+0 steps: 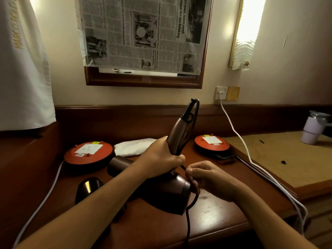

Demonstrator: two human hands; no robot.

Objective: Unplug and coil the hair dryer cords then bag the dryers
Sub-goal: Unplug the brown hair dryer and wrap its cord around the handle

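A brown hair dryer (167,193) lies on the wooden desk (215,218) with its handle (179,133) pointing up. My left hand (161,155) grips the lower part of that handle. The black cord (188,225) runs up along the handle, loops over its top, and trails off the desk's front edge. My right hand (206,178) pinches the cord right beside the dryer's body. A white cloth bag (134,146) lies behind my left hand. A second dark object (88,187), glossy and rounded, rests at the front left; what it is stays unclear.
Two round orange socket reels (88,153) (212,142) sit on the desk, left and right. White cables (251,159) run from a wall socket (221,94) across the right side. A pale tumbler (312,128) stands far right. A newspaper-covered mirror hangs above.
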